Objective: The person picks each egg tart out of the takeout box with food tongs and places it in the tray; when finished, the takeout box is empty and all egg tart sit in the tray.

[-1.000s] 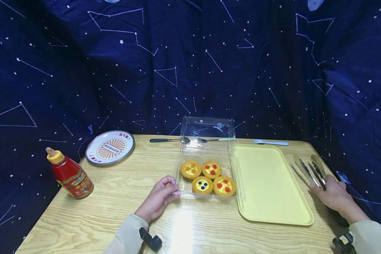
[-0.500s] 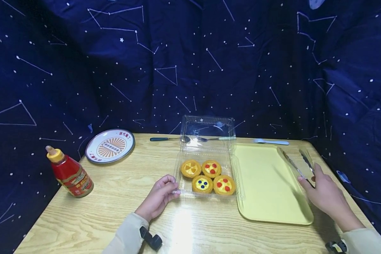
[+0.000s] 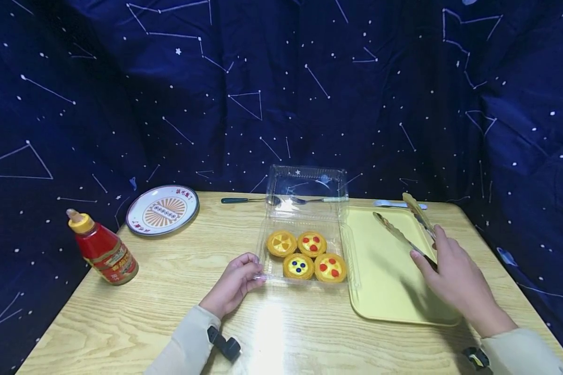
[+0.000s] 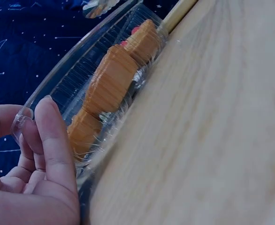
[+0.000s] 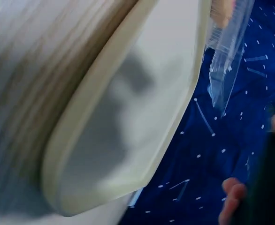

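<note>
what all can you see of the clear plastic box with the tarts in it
The box is clear and shiny, thin plastic by its look, with ribbed walls and a lid joined along its far side. It sits on the wooden table, open, the lid raised. Four tarts lie inside, in two rows of two. The left hand pinches its near left corner. Its right rim overlaps the yellow tray in the head view; whether they touch is unclear.

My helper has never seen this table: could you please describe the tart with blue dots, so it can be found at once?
Left of the big yellow tray stands an open, clear plastic container with four tarts. Of the lower two in the head view, pick the left tart. It alone has blue dots; its neighbours show red or orange.
</note>
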A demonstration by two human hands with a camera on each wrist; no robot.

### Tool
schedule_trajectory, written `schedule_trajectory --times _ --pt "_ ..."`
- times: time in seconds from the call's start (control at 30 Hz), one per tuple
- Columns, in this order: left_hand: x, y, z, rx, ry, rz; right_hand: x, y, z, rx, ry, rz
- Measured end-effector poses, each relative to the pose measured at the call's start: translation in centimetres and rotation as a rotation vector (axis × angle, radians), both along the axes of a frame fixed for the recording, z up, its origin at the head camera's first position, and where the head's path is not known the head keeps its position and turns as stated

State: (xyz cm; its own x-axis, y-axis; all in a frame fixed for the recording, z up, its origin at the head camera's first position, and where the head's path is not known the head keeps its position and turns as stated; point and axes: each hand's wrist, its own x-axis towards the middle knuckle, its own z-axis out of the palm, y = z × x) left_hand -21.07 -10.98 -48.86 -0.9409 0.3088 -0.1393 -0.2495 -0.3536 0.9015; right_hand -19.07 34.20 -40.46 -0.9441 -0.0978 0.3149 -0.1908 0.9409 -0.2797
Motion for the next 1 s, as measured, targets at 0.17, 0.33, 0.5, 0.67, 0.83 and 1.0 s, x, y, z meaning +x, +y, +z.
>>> schedule_trajectory --times 0.17,0.33,0.5,0.67,0.83,1.0 --pt "-0.3 0.0 0.3 -0.017 -0.023 -0.011 -0.1 -2.0 0.9 0.051 0.032 0.005" --pt "-0.6 0.1 0.5 -0.01 -0.034 -0.025 -0.7 -3.9 1.4 0.056 0.04 0.061" --pt "-0.6 0.1 0.5 -0.001 -0.032 -0.029 -1.0 -5.8 1.9 0.064 0.014 0.145" --pt "-0.7 0.1 0.5 0.011 -0.026 -0.031 -1.3 -7.8 2.4 0.094 -0.014 0.235" --pt "-0.8 0.2 0.5 0.01 -0.013 -0.034 -1.6 -9.7 2.6 0.124 -0.018 0.31" --pt "-0.8 0.2 0.2 0.001 0.008 -0.015 -2.3 -11.4 2.5 0.189 -0.01 0.367"
